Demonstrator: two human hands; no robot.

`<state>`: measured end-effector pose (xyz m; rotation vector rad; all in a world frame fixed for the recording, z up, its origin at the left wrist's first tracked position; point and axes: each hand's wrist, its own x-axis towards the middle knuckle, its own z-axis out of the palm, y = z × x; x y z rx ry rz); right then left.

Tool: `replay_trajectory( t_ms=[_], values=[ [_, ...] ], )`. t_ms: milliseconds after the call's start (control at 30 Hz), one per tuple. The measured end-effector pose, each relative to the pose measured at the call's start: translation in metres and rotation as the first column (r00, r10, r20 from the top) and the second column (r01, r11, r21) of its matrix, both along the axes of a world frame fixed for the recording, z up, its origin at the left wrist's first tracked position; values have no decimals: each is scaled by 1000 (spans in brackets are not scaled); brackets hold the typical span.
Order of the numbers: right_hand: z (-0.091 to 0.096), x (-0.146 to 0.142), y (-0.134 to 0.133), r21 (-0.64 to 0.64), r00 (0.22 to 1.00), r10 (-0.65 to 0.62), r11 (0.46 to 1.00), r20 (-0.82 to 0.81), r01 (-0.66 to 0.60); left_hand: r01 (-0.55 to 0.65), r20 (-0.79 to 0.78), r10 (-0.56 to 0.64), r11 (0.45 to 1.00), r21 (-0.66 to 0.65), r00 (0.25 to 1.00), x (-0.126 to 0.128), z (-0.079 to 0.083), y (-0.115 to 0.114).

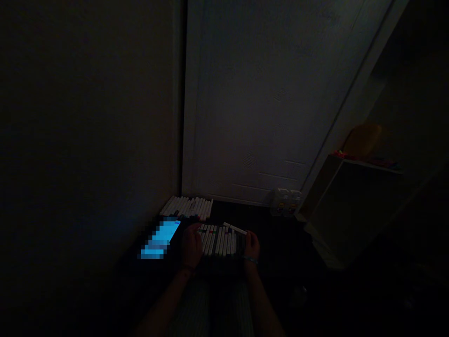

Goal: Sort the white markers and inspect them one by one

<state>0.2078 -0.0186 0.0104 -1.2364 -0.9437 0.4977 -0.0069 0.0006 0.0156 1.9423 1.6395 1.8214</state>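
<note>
Right hand, light band at the wrist: fingers pinching one end of a white marker, which slants up and leftward above the right part of the near set.
Left hand, dark band at the wrist: at the near set's left end; too dark to tell whether it grips anything.
Near marker set: white barrels side by side between the hands, some with coloured marks, on a dark tabletop.
Glowing screen: left of the left hand, contents blurred.
Far marker set: white barrels in a row, beyond the screen.
Two translucent bottles: upright, side by side, at the back right, near a pale panel.
Orange object: atop a box-like unit, far right.
</note>
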Motion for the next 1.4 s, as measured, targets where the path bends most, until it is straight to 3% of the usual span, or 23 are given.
replay_trajectory(
  t_ms=[200,467,700,833,1167,1400],
  values=[
    [3,-2,-1,14,998,-13,1000,-56,14,-249,161,252,968,-36,954,-15,-7,6],
    [0,-4,1,6,998,-19,1000,-59,20,-172,218,198,976,-130,956,-20,-20,17],
    [-2,-5,4,-7,996,-46,999,-76,45,-115,134,137,980,-162,981,-16,-18,15],
    [-4,-4,5,-7,997,-34,999,-73,34,-90,175,125,976,-196,977,-15,-18,15],
    [-25,2,17,4,993,57,998,-99,-57,-110,180,151,970,-219,972,-13,-13,11],
    [-25,5,16,26,980,80,997,-182,-76,-112,157,151,965,-236,976,-16,-17,13]
  ],
)
